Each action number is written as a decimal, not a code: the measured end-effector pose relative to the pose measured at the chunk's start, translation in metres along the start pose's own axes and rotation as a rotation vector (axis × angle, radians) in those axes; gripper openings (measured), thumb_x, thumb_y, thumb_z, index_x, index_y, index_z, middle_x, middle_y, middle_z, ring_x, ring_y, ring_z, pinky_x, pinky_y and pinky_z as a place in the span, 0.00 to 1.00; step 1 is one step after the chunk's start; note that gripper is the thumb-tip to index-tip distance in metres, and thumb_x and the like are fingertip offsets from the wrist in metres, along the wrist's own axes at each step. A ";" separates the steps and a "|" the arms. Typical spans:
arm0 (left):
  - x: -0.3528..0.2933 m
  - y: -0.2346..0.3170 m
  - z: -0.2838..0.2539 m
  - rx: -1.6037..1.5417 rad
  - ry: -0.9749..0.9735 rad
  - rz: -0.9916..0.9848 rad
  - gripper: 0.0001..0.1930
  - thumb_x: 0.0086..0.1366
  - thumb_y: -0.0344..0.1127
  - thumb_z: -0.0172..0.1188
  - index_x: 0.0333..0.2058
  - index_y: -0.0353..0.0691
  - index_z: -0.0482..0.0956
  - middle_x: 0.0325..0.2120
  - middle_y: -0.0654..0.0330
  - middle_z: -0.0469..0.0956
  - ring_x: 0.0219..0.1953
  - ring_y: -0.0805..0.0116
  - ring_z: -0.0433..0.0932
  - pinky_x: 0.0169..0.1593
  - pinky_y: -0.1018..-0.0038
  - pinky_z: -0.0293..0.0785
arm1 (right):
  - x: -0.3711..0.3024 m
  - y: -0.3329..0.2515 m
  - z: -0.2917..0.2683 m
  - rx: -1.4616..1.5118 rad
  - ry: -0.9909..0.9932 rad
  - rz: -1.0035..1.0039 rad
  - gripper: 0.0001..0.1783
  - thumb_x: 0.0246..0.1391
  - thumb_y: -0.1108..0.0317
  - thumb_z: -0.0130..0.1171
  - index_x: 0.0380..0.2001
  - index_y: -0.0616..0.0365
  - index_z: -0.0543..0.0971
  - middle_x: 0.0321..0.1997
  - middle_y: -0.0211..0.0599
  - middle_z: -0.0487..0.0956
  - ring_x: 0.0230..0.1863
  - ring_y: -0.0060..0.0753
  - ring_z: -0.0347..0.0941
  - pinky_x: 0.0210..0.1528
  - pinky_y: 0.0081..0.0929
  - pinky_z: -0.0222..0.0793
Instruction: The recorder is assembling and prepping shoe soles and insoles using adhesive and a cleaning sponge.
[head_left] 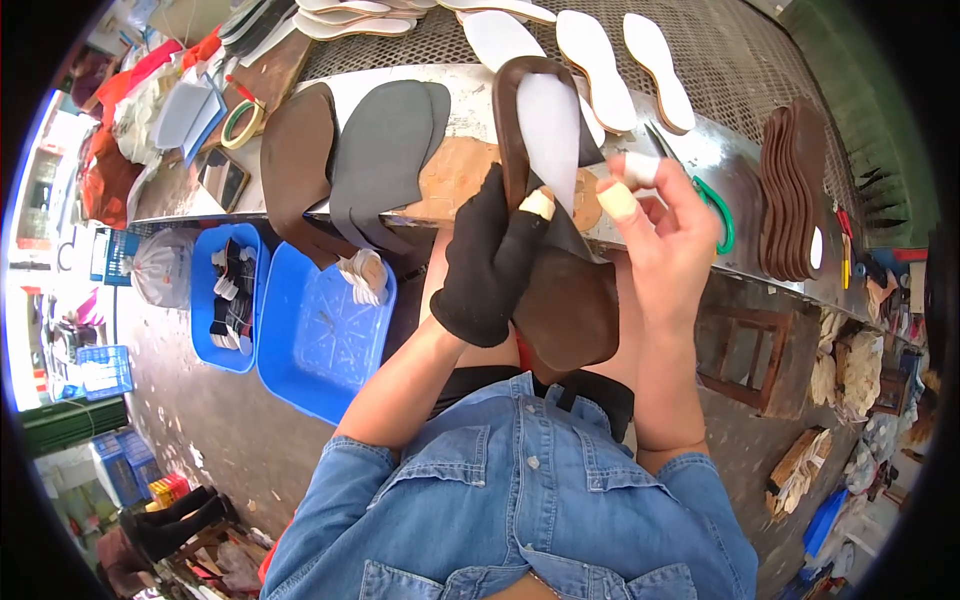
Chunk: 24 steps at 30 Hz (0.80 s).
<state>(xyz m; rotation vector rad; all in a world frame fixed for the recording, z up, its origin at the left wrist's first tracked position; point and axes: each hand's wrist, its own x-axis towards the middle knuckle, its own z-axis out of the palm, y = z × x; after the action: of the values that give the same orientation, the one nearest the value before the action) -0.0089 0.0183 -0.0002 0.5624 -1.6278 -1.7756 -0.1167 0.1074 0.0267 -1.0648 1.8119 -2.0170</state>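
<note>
One brown leather piece (509,115): sitting over the near edge of the workbench (748,180), its rounded end pointing away from the person; a white insole (551,135) is lying on its face, leaving a brown border showing.
Left hand (490,265): wearing a black glove (476,305) and pinching the left side of the brown leather piece between thumb and fingers; pale yellow tape is wrapping the thumb tip.
Right hand (665,225): hovering bare, just right of the white insole, fingers curling and thumb tip nearing the forefinger; whether they are gripping anything, I cannot tell. Yellow tape is covering the thumb, white tape a finger.
Lap: bearing a second brown piece (568,320), which is lying below the hands; whether it is joining the upper one, I cannot tell.
Bench, left: a brown sole-shaped piece (295,150) and grey pieces (380,135) are lying side by side, their narrow ends hanging over the edge; a tan piece (455,180) is resting just right of the grey ones.
Bench, right: green-handled scissors (727,215) are lying near the right hand; beyond them, a stack of brown pieces (790,195) is standing.
Mesh (715,50): spreading along the far side, with white insoles (597,75) resting on it and reaching past its near edge.
Floor, left: two blue tubs (272,375) are standing close together.
</note>
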 end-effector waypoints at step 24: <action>-0.009 0.017 -0.009 -0.058 -0.198 -0.048 0.23 0.65 0.44 0.48 0.53 0.33 0.65 0.42 0.58 0.74 0.45 0.72 0.70 0.49 0.75 0.66 | 0.005 0.012 -0.011 0.454 -0.322 0.304 0.11 0.50 0.71 0.60 0.37 0.62 0.73 0.28 0.28 0.74 0.27 0.13 0.67 0.29 0.13 0.63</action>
<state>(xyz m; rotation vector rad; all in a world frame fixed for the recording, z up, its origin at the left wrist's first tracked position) 0.0063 0.0182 0.0144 0.4129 -1.6995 -1.9596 -0.1310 0.1101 0.0173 -0.8545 1.1939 -1.8222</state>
